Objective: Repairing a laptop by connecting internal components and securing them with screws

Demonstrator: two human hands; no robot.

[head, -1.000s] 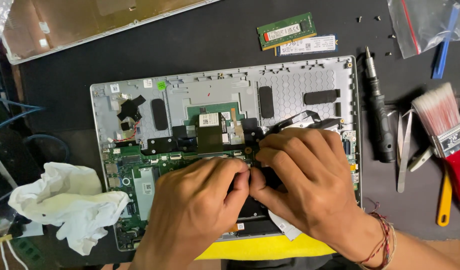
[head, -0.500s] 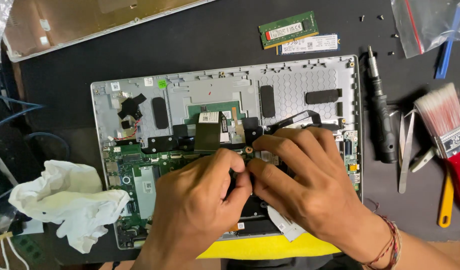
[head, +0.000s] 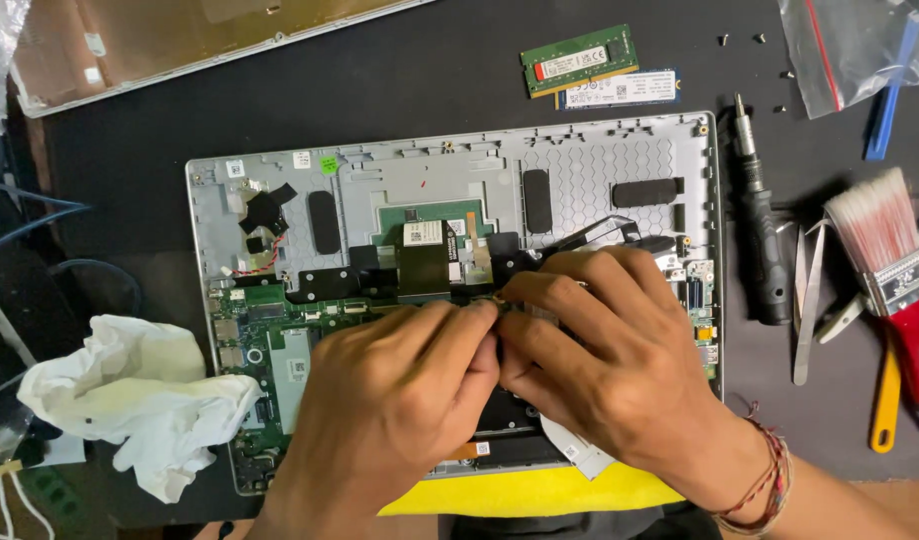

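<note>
An opened silver laptop chassis (head: pixel 450 170) lies on a dark mat, its green mainboard (head: pixel 270 320) exposed on the left. My left hand (head: pixel 390 400) and my right hand (head: pixel 610 350) meet over the middle of the board, fingertips pinched together on a small part near a black shield (head: pixel 430 265). The part itself is hidden under my fingers. A black flat cable (head: pixel 600 232) arcs just beyond my right knuckles.
A crumpled white cloth (head: pixel 130 395) lies left. Right of the chassis are a black screwdriver (head: pixel 765 230), tweezers (head: pixel 808 300), a red-handled brush (head: pixel 895 270) and a yellow tool (head: pixel 887 405). Two memory modules (head: pixel 590 70) and loose screws (head: pixel 740 40) sit at the back, with a plastic bag (head: pixel 850 50).
Both hands have slid slightly up the board, and the fingertips have drawn tighter together at the board's middle. Everything else stays where it was.
</note>
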